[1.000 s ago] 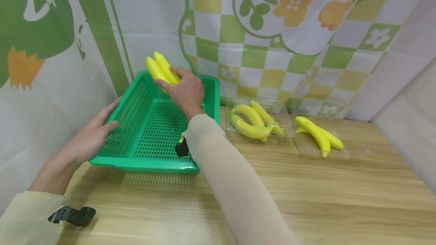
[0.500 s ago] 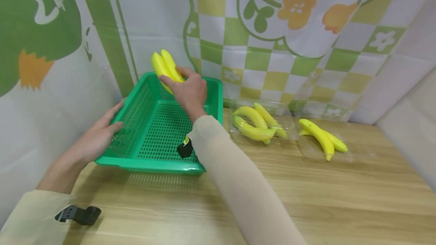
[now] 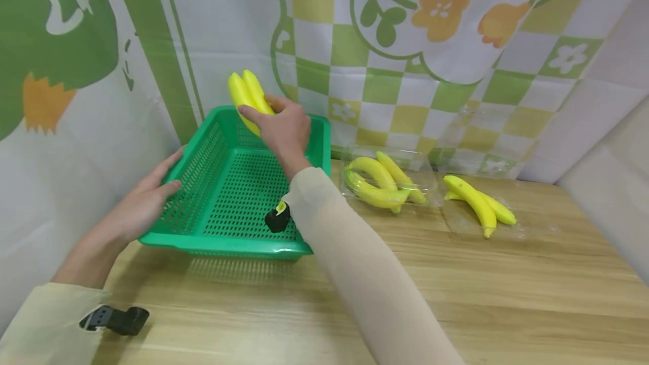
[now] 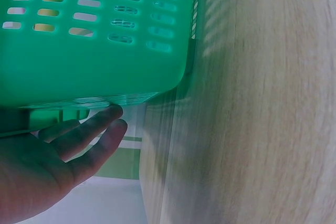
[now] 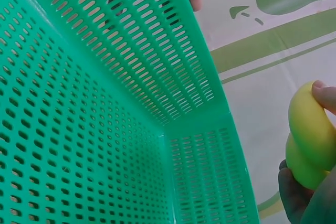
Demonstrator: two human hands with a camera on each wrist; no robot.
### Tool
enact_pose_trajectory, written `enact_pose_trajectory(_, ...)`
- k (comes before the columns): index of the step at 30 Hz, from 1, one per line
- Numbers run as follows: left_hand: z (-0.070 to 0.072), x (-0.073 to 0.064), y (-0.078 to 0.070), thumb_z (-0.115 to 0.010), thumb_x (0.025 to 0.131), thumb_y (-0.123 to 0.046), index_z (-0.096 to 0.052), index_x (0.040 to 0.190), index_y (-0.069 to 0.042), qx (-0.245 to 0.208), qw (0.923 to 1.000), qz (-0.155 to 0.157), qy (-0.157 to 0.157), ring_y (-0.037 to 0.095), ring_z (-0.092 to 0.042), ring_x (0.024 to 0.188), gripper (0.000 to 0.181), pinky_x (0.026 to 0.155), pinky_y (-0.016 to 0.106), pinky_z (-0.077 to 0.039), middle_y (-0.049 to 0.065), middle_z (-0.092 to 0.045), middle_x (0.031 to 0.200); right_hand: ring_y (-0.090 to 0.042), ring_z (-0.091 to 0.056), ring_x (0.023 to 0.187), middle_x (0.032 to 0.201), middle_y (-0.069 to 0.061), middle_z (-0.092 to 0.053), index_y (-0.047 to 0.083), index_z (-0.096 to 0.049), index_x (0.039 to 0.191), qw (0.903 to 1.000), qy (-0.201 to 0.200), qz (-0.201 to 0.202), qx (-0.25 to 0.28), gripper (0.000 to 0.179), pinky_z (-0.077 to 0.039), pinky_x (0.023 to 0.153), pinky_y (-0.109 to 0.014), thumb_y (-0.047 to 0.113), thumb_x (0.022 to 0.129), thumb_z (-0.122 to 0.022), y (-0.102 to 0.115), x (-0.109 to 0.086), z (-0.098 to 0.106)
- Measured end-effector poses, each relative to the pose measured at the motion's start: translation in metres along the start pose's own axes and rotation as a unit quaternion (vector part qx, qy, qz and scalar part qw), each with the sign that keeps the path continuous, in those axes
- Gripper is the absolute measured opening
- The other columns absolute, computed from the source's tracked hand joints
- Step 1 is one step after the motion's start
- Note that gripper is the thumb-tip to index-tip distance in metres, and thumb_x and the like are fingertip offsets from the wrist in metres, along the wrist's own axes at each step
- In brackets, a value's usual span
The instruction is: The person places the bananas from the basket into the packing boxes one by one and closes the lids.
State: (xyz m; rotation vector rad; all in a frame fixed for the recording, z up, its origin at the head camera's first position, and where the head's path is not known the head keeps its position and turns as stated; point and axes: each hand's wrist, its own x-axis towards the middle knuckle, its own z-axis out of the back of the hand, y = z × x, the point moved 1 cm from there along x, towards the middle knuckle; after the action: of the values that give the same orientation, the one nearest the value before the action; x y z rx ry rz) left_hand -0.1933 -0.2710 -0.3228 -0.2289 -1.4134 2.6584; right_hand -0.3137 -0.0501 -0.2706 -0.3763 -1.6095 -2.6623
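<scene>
In the head view, a green perforated plastic basket [image 3: 223,244] stands on the wooden tabletop. My left hand [image 3: 137,204] holds its left side, the thumb at the rim and the fingers along the outer wall; the left wrist view shows these fingers [image 4: 86,140] against the basket from outside. Over the basket's far end my right hand [image 3: 284,128] grips two yellow bananas [image 3: 245,94] side by side, thumb on the near one. Their tips point up and away, above the far rim. The right wrist view shows the bananas [image 5: 310,135] apart from the basket wall [image 5: 205,166].
Right of the basket, several bananas [image 3: 377,170] lie in a clear plastic box [image 3: 433,187]. Farther right, more bananas [image 3: 474,201] lie crossed on clear plastic [image 3: 522,227]. A patterned curtain [image 3: 375,83] hangs close behind the basket, and a white sheet [image 3: 101,173] at its left.
My right hand and the two bananas have risen very slightly over the basket's far end. The left hand keeps its place on the basket; the whole head view has shifted a little.
</scene>
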Motion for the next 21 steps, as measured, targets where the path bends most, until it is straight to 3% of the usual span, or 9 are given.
enact_pose_trajectory(8,0.000,-0.001,-0.001,-0.023,0.109,-0.034,0.012,0.158,-0.026,0.000,1.0000,-0.003,-0.003,0.043,0.016,0.149,0.061,0.112,0.075,0.003,0.005,0.015,0.165,-0.005,-0.064,0.082,0.098,0.015,-0.070,0.033,-0.074,0.114,0.9978,-0.003,-0.048,0.046,0.053,-0.051,0.059,-0.021,0.058,0.068,-0.085,0.006,0.001,0.010)
enact_pose_trajectory(14,0.001,-0.001,0.000,-0.023,0.109,-0.034,0.011,0.159,-0.025,0.006,0.9999,-0.009,-0.006,0.043,0.016,0.149,0.061,0.112,0.075,0.002,0.004,0.015,0.165,-0.006,-0.065,0.083,0.101,0.013,-0.071,0.031,-0.074,0.113,0.9980,0.015,-0.042,0.044,0.054,-0.052,0.060,-0.022,0.058,0.068,-0.085,0.010,0.003,0.022)
enact_pose_trajectory(21,0.001,-0.001,0.001,-0.023,0.109,-0.033,0.012,0.158,-0.028,0.004,1.0000,-0.008,-0.003,0.043,0.016,0.149,0.061,0.112,0.075,0.003,0.005,0.015,0.165,-0.010,-0.066,0.086,0.103,0.007,-0.070,0.024,-0.073,0.117,0.9947,0.046,-0.039,0.083,0.056,-0.055,0.065,-0.023,0.049,0.070,-0.087,0.004,0.005,0.041)
